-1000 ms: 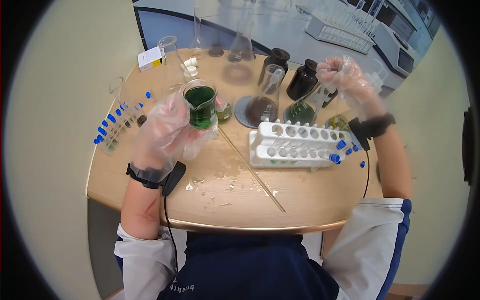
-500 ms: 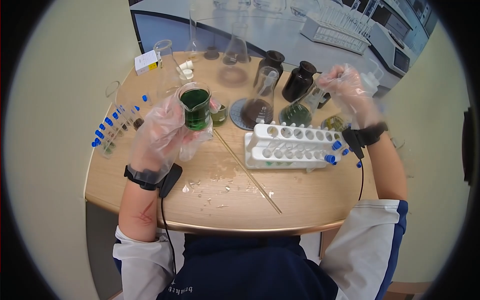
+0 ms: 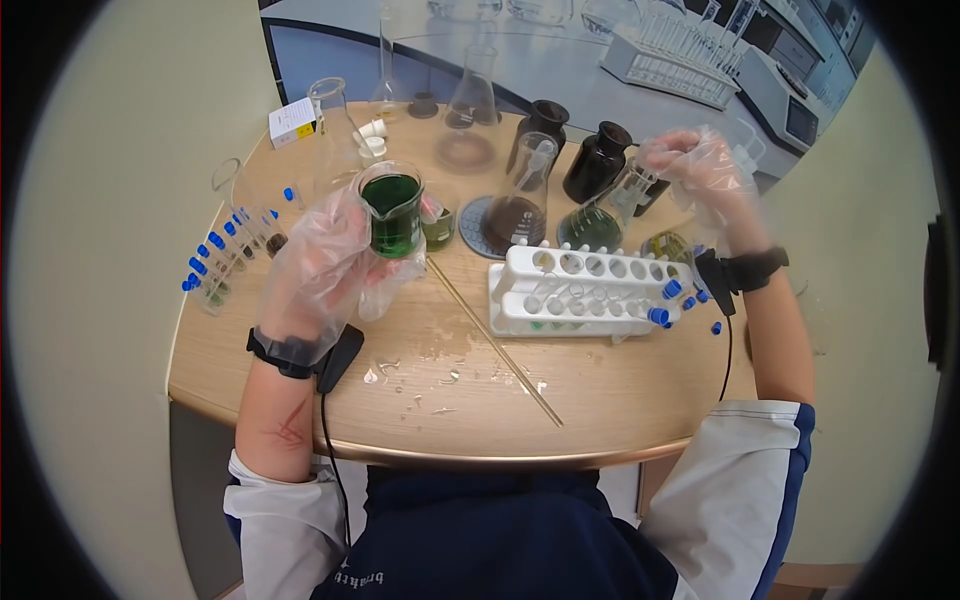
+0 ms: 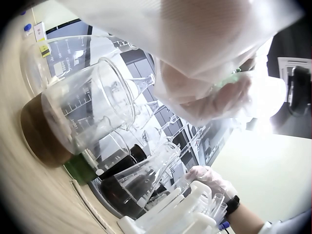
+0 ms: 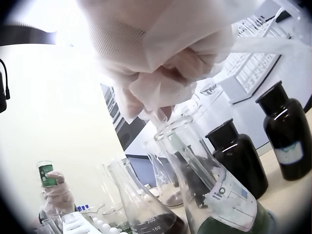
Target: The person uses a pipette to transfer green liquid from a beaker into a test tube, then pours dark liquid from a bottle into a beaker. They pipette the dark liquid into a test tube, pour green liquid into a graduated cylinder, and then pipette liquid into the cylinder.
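1. Two gloved hands: the left hand (image 3: 320, 245) grips one beaker of green liquid (image 3: 393, 228) above the left half of the table (image 3: 470, 410); the right hand (image 3: 705, 175), towards the back right edge, has its fingers bunched and pinches what looks like one clear rod (image 5: 199, 165) reaching down into a flask
2. One conical flask of green liquid (image 3: 590, 230), just under the right hand, and one flask of dark brown liquid (image 3: 515, 218) on a round blue-grey mat (image 3: 474, 232)
3. Two dark bottles (image 3: 597, 168) near the back edge, and one large clear flask (image 3: 475, 95) left of them
4. One white rack (image 3: 560, 320), two tiers, right of the middle; about five blue caps (image 3: 658, 316) at its right end
5. At least seven blue-capped tubes (image 3: 218, 262) along the left edge
6. One thin rod (image 3: 495, 343) lying diagonally towards the front edge, wet spots (image 3: 388, 368) beside it
7. One white box (image 3: 292, 124) at the back left corner
8. The rack stands between the front edge and both flasks; the left hand partly covers a beaker of olive liquid (image 3: 437, 235)
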A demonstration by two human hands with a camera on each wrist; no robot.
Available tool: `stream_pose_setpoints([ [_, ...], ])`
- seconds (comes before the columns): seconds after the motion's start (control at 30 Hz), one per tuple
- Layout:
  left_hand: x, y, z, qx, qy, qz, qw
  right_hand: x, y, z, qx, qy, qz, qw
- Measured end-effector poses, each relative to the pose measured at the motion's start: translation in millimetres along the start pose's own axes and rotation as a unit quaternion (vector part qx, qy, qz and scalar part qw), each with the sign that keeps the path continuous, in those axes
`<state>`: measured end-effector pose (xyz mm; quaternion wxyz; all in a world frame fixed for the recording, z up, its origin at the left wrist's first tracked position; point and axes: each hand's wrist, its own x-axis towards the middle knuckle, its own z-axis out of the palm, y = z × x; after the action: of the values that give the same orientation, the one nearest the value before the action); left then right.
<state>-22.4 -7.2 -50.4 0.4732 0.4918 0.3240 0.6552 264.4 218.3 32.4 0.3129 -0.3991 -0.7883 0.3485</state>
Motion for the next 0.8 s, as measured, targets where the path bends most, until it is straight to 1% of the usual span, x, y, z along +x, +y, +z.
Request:
stream_pose_setpoints([
  [0.07,-0.9,0.8,2.3,0.005,0.016,-0.002,1.0,-5.9,-2.8,-3.3,-0.012,0.016,-0.03,0.999],
  [0.17,-1.7,1.9,4.4,0.008,0.029,-0.008,1.0,-15.0,-12.1,-12.2,-0.088,0.119,-0.089,0.985],
  [0.27,-2.9,1.7,9.2,0.001,0.05,-0.005,0.999,-22.2,-20.7,-34.7,-0.111,0.217,-0.17,0.955],
  [0.33,-3.6,2.4,10.9,0.0,0.055,-0.005,0.998,-40.2,-42.2,-42.4,-0.074,0.266,-0.151,0.949],
  [0.4,-4.2,3.7,9.1,0.005,0.046,-0.009,0.999,-58.2,-54.0,-54.4,-0.066,0.296,-0.19,0.934],
  [0.43,-4.5,2.6,10.2,0.008,0.054,0.003,0.998,-67.9,-58.1,-59.9,-0.063,0.311,-0.21,0.925],
  [0.5,-5.3,-0.1,12.6,0.016,0.071,0.028,0.997,-89.6,-66.0,-67.6,-0.029,0.29,-0.212,0.933],
  [0.53,-5.7,0.2,12.6,0.016,0.065,0.025,0.997,-100.5,-66.9,-68.8,-0.012,0.279,-0.213,0.936],
  [0.63,-5.8,0.5,9.3,0.022,0.042,0.025,0.999,-131.1,-64.5,-51.8,0.011,0.212,-0.237,0.948],
  [0.67,-5.7,-1.2,8.0,0.026,0.031,0.032,0.999,-139.6,-67.6,-45.7,-0.056,0.291,-0.129,0.946],
  [0.7,-4.9,-2.2,7.3,0.03,0.02,0.04,0.999,-144.9,-64.2,-42.0,-0.051,0.274,-0.17,0.945],
  [0.73,-4.0,-2.6,7.1,0.029,0.023,0.03,0.999,-149.2,-56.9,-37.2,-0.046,0.257,-0.21,0.942],
  [0.8,-3.4,-2.8,6.2,0.027,0.032,0.011,0.999,-154.3,-49.9,-31.6,0.0,0.244,-0.238,0.94],
])
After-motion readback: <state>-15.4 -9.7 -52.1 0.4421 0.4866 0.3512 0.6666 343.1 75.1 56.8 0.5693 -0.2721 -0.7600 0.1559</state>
